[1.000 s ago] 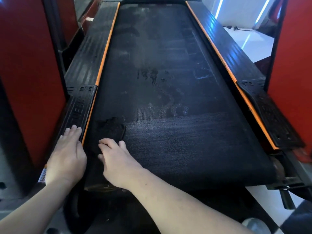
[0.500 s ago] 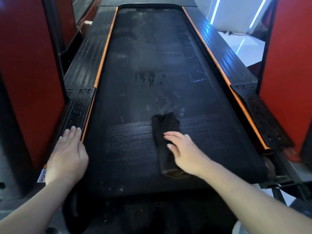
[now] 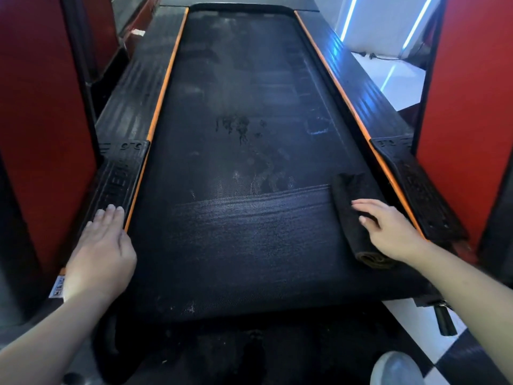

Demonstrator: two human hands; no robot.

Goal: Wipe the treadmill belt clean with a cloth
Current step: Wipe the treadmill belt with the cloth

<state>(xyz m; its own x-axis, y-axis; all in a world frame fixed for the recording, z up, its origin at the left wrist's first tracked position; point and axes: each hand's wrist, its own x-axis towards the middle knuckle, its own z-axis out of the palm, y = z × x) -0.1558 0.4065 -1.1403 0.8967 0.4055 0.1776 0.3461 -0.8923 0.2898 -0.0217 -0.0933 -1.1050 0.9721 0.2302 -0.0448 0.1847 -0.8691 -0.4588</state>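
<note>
The cloth (image 3: 342,195) is dark and folded or rolled into a long, thick strip. It lies on the treadmill belt (image 3: 249,245) under the fingers of the right hand (image 3: 388,232), close to the belt's orange-edged border on that hand's outer side. Its long axis runs along the belt, the layered end pointing back toward the wrist and the other end pointing away past the fingertips (tilted a little inward).

The right hand lies flat on the cloth with its fingers straight, pressing and not gripping. The left hand (image 3: 102,245) rests flat, fingers straight, on the side rail (image 3: 116,176) across the belt. The two hands are well apart and neither is clamped on anything.

The cloth looks soft, light and limp, so it will likely drag on the textured belt and bunch or unroll if pushed from one end. A flat palm over the middle of its length seems the surest hold. Beyond both hands, dried smears (image 3: 238,129) mark the belt.
</note>
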